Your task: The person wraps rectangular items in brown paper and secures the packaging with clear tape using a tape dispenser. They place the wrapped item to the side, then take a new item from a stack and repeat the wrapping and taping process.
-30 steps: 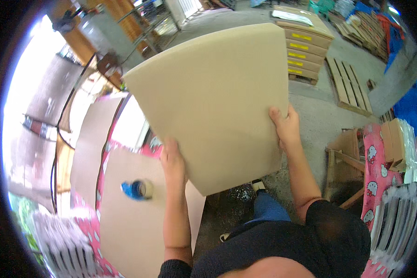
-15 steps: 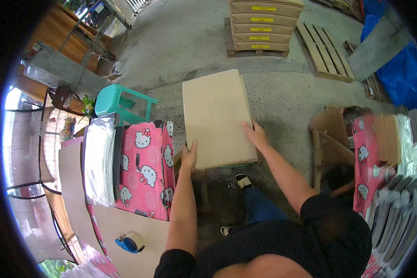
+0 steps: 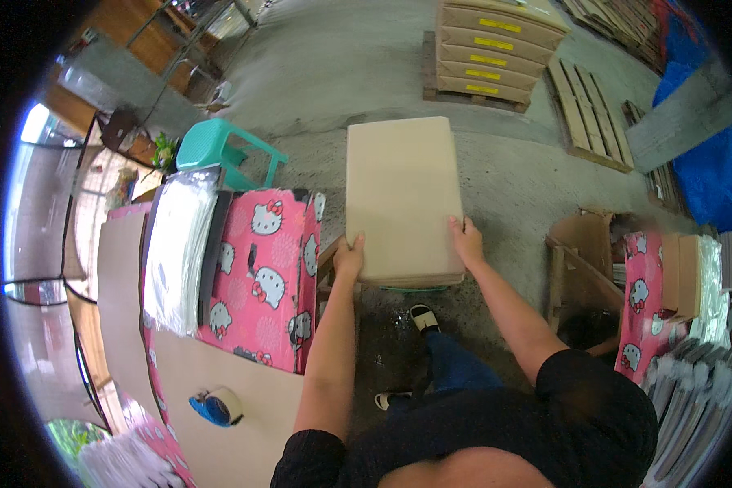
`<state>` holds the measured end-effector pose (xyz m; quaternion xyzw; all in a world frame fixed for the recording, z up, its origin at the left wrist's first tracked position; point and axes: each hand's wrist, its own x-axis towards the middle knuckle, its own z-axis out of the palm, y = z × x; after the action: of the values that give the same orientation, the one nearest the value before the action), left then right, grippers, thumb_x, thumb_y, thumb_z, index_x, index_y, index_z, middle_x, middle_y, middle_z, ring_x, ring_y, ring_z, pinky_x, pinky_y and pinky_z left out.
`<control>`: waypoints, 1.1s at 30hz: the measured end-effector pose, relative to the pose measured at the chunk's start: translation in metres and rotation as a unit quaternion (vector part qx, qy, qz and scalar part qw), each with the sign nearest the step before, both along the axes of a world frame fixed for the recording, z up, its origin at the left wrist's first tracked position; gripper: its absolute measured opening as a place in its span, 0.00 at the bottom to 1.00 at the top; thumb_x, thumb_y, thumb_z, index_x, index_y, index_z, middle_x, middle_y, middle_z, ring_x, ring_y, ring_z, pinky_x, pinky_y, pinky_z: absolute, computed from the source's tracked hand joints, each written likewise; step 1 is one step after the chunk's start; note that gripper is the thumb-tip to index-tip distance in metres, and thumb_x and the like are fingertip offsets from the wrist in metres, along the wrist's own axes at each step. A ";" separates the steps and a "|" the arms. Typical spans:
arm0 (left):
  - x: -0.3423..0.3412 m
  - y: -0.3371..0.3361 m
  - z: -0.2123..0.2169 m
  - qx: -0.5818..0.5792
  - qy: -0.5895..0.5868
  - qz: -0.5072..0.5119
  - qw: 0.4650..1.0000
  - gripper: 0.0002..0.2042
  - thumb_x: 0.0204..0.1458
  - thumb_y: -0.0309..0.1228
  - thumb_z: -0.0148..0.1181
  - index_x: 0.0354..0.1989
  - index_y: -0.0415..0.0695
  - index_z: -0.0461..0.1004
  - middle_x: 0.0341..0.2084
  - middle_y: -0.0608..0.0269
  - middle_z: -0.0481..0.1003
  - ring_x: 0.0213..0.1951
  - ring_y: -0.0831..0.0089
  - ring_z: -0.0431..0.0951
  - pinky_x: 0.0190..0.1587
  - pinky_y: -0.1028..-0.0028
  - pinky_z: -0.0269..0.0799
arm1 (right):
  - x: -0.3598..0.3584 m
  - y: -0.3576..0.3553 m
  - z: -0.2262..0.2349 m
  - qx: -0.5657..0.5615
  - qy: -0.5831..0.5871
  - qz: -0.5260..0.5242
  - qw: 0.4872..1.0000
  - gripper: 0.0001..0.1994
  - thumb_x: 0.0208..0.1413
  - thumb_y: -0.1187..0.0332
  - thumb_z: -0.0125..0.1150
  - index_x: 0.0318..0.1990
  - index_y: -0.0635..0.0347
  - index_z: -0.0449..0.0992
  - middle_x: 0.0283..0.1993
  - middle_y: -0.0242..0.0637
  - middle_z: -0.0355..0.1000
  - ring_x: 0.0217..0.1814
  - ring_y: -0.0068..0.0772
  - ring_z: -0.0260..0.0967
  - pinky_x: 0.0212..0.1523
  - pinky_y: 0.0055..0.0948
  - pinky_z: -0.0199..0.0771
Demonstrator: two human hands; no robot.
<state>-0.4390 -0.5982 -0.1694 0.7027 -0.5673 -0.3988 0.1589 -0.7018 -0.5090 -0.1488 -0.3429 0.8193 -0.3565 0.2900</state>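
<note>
A stack of plain tan cardboard sheets (image 3: 401,195) lies flat in front of me, low over the concrete floor, on a support I cannot see well. My left hand (image 3: 350,254) grips its near left corner. My right hand (image 3: 467,241) holds its near right edge, fingers on top. Both forearms reach forward from my black sleeves. My foot in a sandal (image 3: 424,317) shows just below the stack.
A pink cartoon-cat printed box (image 3: 264,276) with white plastic sheets (image 3: 179,244) stands at my left, beside a teal stool (image 3: 220,150). A blue tape dispenser (image 3: 215,405) lies on a cardboard surface (image 3: 244,431). Stacked cartons on a pallet (image 3: 488,53) lie ahead; open boxes (image 3: 586,268) at right.
The cardboard was held up tilted close to my face; it has come down and away and now lies flat and low. Both hands stayed on its near edge.
</note>
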 end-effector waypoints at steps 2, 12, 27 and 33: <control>0.009 0.009 0.002 0.036 0.040 0.019 0.998 0.27 0.48 0.44 0.56 0.50 0.36 0.65 0.46 0.41 0.70 0.49 0.52 0.70 0.50 0.62 0.65 | 0.003 -0.004 -0.005 -0.013 0.049 0.013 0.999 0.31 0.54 0.44 0.45 0.48 0.67 0.67 0.39 0.57 0.71 0.45 0.57 0.68 0.46 0.44 0.65; 0.148 0.216 0.237 -0.019 0.380 -0.112 0.918 0.24 0.57 0.44 0.48 0.56 0.41 0.62 0.52 0.58 0.66 0.55 0.69 0.63 0.59 0.68 0.56 | 0.116 0.030 0.097 -0.283 -0.061 0.204 0.935 0.20 0.58 0.68 0.49 0.57 0.64 0.61 0.57 0.44 0.61 0.59 0.38 0.58 0.58 0.35 0.56; 0.564 0.892 0.336 -0.627 0.162 0.748 0.145 0.21 0.46 0.43 0.62 0.43 0.42 0.67 0.41 0.56 0.70 0.44 0.64 0.69 0.42 0.66 0.68 | 0.579 0.367 0.228 -0.324 -0.215 0.802 0.453 0.09 0.49 0.75 0.57 0.39 0.64 0.72 0.36 0.41 0.73 0.37 0.30 0.71 0.40 0.28 0.70; 0.648 0.984 0.369 -0.468 0.199 0.799 0.320 0.23 0.40 0.45 0.65 0.39 0.42 0.70 0.35 0.57 0.72 0.40 0.60 0.71 0.47 0.61 0.68 | 0.652 0.463 0.246 -0.239 -0.261 0.885 0.303 0.08 0.49 0.73 0.59 0.37 0.63 0.74 0.36 0.38 0.73 0.36 0.28 0.71 0.38 0.26 0.70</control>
<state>0.2093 0.3855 0.1998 0.5247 0.2252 0.1254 0.8113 -0.0495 -0.0460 0.0972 -0.8050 -0.2163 -0.1365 0.5353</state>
